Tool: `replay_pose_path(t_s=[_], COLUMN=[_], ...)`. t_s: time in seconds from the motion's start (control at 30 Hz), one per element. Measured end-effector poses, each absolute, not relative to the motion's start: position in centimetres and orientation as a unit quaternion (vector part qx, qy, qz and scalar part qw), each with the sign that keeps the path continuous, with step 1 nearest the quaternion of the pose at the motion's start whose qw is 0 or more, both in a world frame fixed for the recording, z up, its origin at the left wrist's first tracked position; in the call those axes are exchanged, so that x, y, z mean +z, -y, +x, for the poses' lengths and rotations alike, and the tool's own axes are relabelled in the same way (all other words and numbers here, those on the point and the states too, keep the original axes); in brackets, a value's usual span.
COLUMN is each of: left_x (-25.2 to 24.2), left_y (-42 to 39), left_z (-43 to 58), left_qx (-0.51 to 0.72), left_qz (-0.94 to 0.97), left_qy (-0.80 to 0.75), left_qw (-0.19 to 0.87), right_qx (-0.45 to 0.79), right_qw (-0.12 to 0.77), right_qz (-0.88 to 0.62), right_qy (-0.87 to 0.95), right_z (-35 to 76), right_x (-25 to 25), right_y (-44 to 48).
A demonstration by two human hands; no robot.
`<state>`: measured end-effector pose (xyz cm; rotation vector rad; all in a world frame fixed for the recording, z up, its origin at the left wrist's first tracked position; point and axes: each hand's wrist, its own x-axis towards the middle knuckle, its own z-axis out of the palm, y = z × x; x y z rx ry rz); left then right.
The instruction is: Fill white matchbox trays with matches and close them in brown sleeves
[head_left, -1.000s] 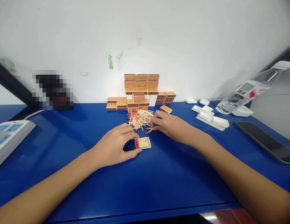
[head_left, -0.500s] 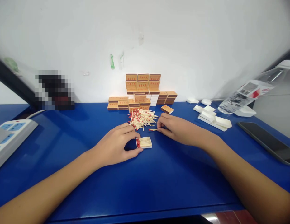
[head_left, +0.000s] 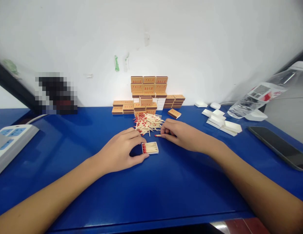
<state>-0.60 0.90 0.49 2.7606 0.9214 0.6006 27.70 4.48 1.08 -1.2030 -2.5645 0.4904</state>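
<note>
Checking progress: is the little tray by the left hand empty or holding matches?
Holding matches. The tray, held by the left hand, shows sticks lying side by side, red heads toward that hand; depth cannot be told.

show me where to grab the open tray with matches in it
The tray lies flat, top open, matches showing. Probably best to pinch its two long walls between thumb and finger, coming in low from the left end, where the left hand rests. Avoid the open top and keep it level.
</note>
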Motion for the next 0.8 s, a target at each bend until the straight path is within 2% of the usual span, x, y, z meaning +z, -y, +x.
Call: replay_pose_path(t_s=[0.37,0.63,0.8], left_x=[0.6,0.5,0.4], left_y=[-0.8,-0.8,-0.7], left_z=[-0.6,-0.5,-0.3], left_qx=[0.205,0.207,0.217], left_qz=[0.925,0.923,0.92], left_qy=[-0.308,-0.314,-0.32], left_qw=[0.086,0.079,0.068], right_qx=[0.214,0.199,0.117], right_qw=[0.085,0.115,0.086], right_qz=[-0.447,-0.422,-0.384], right_qy=[0.864,0.877,0.912], right_z=[27.9,27.1,24.9], right_x=[1.6,2.8,2.5], right_y=[-4.3,-2.8,-0.6])
